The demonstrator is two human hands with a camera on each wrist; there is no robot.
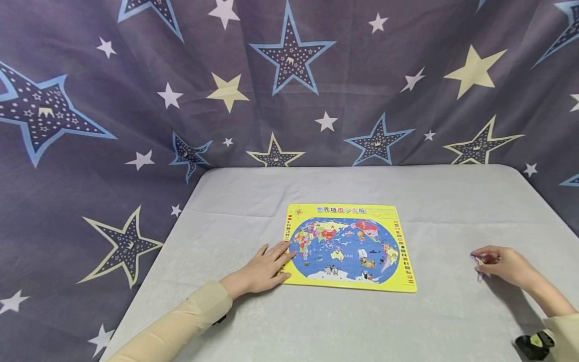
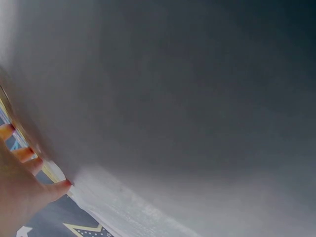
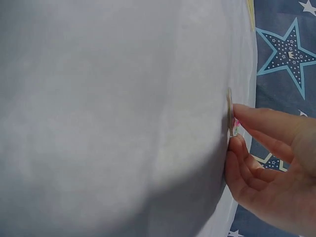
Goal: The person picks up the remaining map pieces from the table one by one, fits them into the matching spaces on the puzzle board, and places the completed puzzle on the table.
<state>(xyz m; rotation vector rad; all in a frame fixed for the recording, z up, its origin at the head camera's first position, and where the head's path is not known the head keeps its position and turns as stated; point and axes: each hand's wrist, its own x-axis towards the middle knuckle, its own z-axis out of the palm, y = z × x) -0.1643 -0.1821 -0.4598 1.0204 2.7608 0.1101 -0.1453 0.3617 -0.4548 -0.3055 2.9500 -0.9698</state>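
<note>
A yellow-bordered children's world map board (image 1: 353, 287) lies flat on the table, with a blue oval map, small flags down both sides and Chinese characters along the top. My left hand (image 1: 262, 269) rests at its left edge, fingers spread, fingertips on the border. In the left wrist view the left hand (image 2: 22, 182) shows at the lower left, touching the board's edge. Well to the right of the board, my right hand (image 1: 508, 266) pinches a small thin flat piece (image 1: 479, 275) between thumb and fingers. The right wrist view shows this piece (image 3: 230, 111) edge-on, with a pink patch; its exact kind is unclear.
A light grey cloth covers the table (image 1: 235, 216). Dark curtains (image 1: 344, 100) with star prints hang behind it and at both sides. A black wrist device (image 1: 535, 346) sits by the right sleeve.
</note>
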